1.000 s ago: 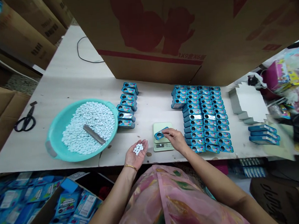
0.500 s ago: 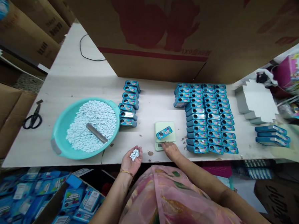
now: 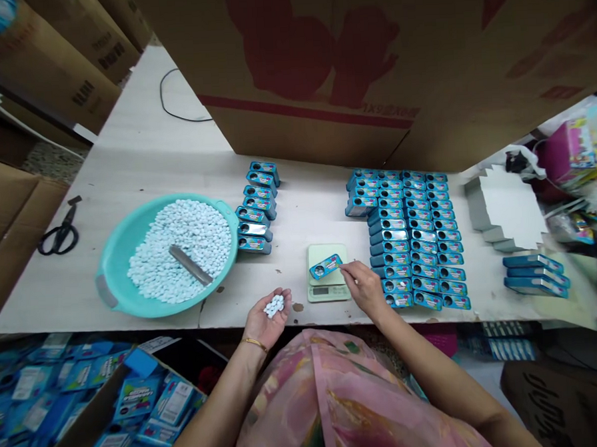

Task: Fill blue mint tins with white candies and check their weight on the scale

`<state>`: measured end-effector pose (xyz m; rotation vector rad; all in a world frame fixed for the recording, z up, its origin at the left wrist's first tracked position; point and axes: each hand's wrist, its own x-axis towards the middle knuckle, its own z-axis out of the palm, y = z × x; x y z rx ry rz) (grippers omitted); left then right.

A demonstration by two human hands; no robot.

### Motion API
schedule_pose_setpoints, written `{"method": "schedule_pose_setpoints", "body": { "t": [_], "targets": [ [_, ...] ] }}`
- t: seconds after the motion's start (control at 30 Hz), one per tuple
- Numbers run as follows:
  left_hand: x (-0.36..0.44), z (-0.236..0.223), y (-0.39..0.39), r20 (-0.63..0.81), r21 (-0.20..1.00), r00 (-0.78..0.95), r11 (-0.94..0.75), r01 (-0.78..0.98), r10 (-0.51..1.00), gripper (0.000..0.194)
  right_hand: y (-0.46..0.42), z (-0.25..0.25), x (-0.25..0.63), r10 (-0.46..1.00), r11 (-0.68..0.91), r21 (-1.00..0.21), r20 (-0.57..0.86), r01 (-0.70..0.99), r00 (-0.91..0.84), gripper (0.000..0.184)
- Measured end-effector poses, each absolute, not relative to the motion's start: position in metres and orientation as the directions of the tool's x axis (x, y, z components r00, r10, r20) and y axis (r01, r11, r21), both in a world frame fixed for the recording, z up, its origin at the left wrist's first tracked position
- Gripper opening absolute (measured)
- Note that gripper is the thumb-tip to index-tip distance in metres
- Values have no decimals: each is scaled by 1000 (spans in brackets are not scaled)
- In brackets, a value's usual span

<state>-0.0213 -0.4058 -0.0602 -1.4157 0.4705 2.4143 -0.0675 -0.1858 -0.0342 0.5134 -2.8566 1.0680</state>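
Note:
My left hand (image 3: 266, 315) is cupped palm-up at the table's near edge, holding a small pile of white tablets (image 3: 274, 305). My right hand (image 3: 363, 285) reaches toward a small blue tin (image 3: 325, 266) that lies on a pale green digital scale (image 3: 327, 281); its fingertips are pinched together just right of the tin. Whether they hold a tablet is too small to tell. A teal basin (image 3: 110, 260) at the left is full of white tablets with a metal scoop (image 3: 190, 264) lying on them.
A short row of blue tins (image 3: 257, 207) stands beside the basin and a large block of tins (image 3: 412, 234) right of the scale. Scissors (image 3: 59, 233) lie far left, a huge cardboard box (image 3: 370, 66) stands behind, a white tray (image 3: 508, 209) and flat blue lids (image 3: 534, 274) at right.
My right hand went from the tin down to the scale's front, then came back up to the tin's right side. The left hand stayed cupped with its tablets.

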Motion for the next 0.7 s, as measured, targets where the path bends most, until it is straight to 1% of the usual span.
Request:
{"method": "schedule_pose_setpoints", "body": {
  "t": [0.03, 0.07, 0.13, 0.17, 0.23, 0.3, 0.33, 0.4, 0.5, 0.7],
  "targets": [
    [-19, -59, -404, -867, 113, -482, -893, -436, 126, 16, -186, -32, -61, -302, 692, -640, 162, -333, -940, 22],
    [-16, -58, -402, -855, 94, -491, -882, -462, 166, 16, -190, -31, -54, -356, 666, -647, 161, -370, -921, 21],
    [-9, -59, -396, -838, 52, -486, -850, -525, 249, 16, -208, -31, -38, -553, 594, -625, 139, -506, -821, 20],
    [-5, -60, -393, -832, 29, -475, -834, -551, 285, 17, -220, -33, -31, -652, 563, -590, 114, -579, -749, 20],
    [1, -64, -388, -833, -11, -449, -820, -573, 325, 19, -244, -39, -22, -767, 556, -479, 20, -680, -641, 20],
    [6, -67, -387, -840, -42, -424, -820, -570, 337, 22, -262, -46, -18, -801, 573, -389, -77, -722, -594, 18],
    [8, -69, -387, -845, -52, -413, -821, -568, 340, 23, -267, -50, -17, -810, 571, -368, -105, -734, -577, 16],
    [12, -71, -389, -851, -73, -392, -819, -570, 349, 24, -271, -55, -17, -833, 542, -361, -115, -759, -541, 11],
    [14, -71, -391, -848, -108, -376, -815, -569, 375, 22, -269, -59, -15, -861, 498, -363, -92, -788, -501, 8],
    [11, -66, -387, -859, -101, -362, -813, -573, 362, 20, -266, -52, -16, -833, 548, -346, -141, -761, -535, 10]
  ]
}}
